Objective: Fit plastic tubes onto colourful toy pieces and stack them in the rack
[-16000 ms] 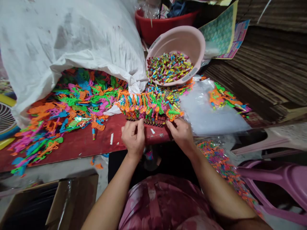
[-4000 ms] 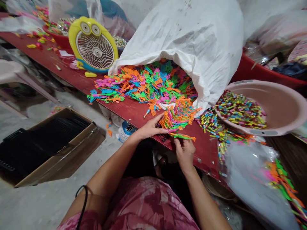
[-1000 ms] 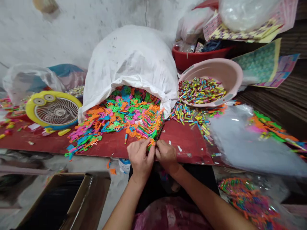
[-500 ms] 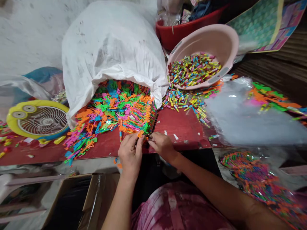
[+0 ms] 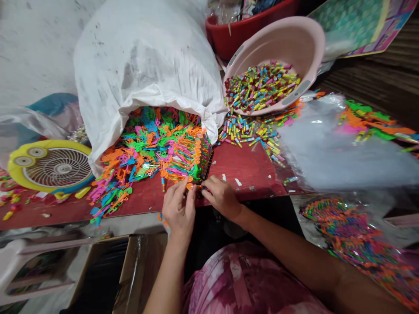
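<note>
Pieces point(image 5: 198, 150): seem light, stiff; pinch stems
Left hand point(image 5: 178, 210): fingers pinch orange piece point(image 5: 190, 186)
Right hand point(image 5: 224, 197): fingers narrow; hold unclear

Both forearms bare. Left forearm point(image 5: 168, 272) came in from 6–7 o'clock, right forearm point(image 5: 288, 248) from 4 o'clock. Left hand point(image 5: 178, 207): thumb point(image 5: 190, 201) raised toward 12, fingers bent toward 1. Right hand point(image 5: 223, 196): back up, fingers curled, tips toward 9–10. Hands near each other, apart, fingertips converging. Left wrist point(image 5: 180, 235) sat lower than right wrist point(image 5: 241, 214). Fingertip closure unclear on both.
</note>
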### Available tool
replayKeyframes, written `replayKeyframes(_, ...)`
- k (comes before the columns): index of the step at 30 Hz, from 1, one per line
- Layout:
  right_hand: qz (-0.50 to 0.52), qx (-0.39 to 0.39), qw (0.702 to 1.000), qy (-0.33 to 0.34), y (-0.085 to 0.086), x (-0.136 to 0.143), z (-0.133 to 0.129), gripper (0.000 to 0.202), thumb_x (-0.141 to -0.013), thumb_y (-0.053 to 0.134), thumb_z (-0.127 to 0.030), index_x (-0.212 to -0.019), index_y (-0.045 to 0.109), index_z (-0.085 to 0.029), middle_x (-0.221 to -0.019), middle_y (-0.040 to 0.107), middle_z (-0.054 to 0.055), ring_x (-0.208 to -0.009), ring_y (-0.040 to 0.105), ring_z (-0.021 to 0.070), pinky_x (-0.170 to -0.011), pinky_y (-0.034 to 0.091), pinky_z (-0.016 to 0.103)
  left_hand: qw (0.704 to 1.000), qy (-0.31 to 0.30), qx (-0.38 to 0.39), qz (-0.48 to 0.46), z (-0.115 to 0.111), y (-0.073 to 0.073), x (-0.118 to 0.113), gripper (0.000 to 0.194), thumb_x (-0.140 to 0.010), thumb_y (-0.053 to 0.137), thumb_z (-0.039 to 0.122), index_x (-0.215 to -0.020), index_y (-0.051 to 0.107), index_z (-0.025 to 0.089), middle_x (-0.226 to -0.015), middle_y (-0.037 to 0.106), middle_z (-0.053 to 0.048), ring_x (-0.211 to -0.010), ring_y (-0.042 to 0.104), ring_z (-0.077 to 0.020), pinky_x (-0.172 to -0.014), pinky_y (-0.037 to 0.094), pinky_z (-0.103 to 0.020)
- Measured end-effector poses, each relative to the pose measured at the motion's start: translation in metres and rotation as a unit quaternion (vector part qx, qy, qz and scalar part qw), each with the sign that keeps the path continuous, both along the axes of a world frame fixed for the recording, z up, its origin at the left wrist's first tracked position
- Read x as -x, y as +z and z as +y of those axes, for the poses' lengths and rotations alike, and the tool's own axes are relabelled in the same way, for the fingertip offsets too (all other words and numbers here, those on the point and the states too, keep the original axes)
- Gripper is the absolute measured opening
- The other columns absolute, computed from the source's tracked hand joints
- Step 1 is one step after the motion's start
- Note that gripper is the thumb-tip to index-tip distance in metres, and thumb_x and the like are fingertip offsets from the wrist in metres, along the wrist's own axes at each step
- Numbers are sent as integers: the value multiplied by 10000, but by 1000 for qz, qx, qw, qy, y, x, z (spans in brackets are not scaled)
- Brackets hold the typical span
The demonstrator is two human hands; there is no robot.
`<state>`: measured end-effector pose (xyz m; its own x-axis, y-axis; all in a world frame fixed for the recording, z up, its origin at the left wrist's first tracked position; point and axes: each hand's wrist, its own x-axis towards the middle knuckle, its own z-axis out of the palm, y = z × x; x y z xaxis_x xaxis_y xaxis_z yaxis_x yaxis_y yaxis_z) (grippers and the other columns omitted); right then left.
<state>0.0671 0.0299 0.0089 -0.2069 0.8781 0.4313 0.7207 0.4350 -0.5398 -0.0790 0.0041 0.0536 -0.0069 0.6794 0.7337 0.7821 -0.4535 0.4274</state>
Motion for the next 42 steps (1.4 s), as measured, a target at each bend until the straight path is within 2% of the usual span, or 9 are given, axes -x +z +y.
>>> replayKeyframes(7,24,3,999,-23,1,-15,-2,107,-926,576,-260,-908,669,-210,-864,639,17,-794,592,151,-703,371,247,996,-64,60,-29,-8,0,5,379,-959,523,288,-1328,584,227,-1224,663,-103,-1120,614,-203,-982,478,-380)
replayKeyframes(13,93,41,987,-125,8,-45,12,195,-884,597,-280,-707,587,-199,-702,593,-13,-650,537,121,-602,317,240,999,-7,2,-37,2,-2,-5,269,-910,616,268,-1167,671,209,-1047,711,-75,-947,668,-164,-859,540,-328)
replayKeyframes(17,62,92,978,-178,15,-69,33,198,-848,601,-302,-678,594,-200,-623,576,-23,-578,493,121,-553,260,253,1000,19,-18,-1,12,0,-4,192,-897,640,275,-1068,699,211,-947,723,-50,-863,669,-156,-805,520,-316)
replayKeyframes(23,-79,132,963,-221,21,-80,47,168,-898,570,-330,-866,661,-193,-769,687,54,-678,582,178,-577,250,287,994,26,-23,104,17,11,3,162,-878,665,300,-1015,711,227,-900,712,-45,-842,623,-184,-782,437,-328)
replayKeyframes(27,-97,130,958,-235,22,-82,45,181,-900,575,-313,-1005,642,-183,-868,695,80,-754,607,213,-603,283,290,994,8,-7,112,16,15,4,154,-886,655,297,-1012,702,222,-875,695,-35,-820,616,-176,-776,427,-318)
replayKeyframes(30,-40,63,976,-203,21,-74,35,173,-922,543,-300,-1013,634,-185,-943,662,76,-799,596,198,-651,336,285,995,-13,8,99,14,16,3,138,-893,645,277,-1006,683,207,-879,700,-28,-828,634,-165,-772,436,-306)
replayKeyframes(35,140,14,990,4,19,-39,18,123,-929,531,-235,-945,649,-204,-874,619,14,-745,570,126,-693,406,235,996,-49,13,71,10,13,-1,136,-885,647,213,-1019,665,195,-933,711,-36,-873,649,-162,-790,460,-298)
replayKeyframes(39,245,10,968,49,28,-24,22,100,-922,575,-257,-950,651,-198,-838,605,0,-708,554,110,-670,427,225,996,-60,13,62,10,7,0,182,-875,658,194,-1057,651,199,-937,712,-36,-867,644,-162,-798,471,-303)
replayKeyframes(42,255,-3,965,69,38,-22,30,106,-902,629,-303,-905,650,-199,-797,589,-8,-684,546,108,-643,422,225,997,-65,6,44,9,-1,-1,271,-867,665,183,-1136,634,194,-959,711,-44,-861,639,-163,-804,487,-311)
